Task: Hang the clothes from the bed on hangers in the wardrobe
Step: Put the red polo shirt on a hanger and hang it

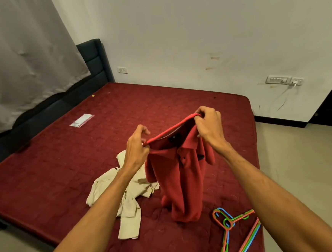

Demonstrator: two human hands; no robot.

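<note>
Holding red polo (182, 177): left hand (137, 149), right hand (209, 126), seemingly pinching collar.

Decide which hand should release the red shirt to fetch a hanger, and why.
Right, probably. The hangers lie on the bed under the right forearm, so the right hand can drop to them; the left hand would have to reach across the red shirt both hands hold.
</note>
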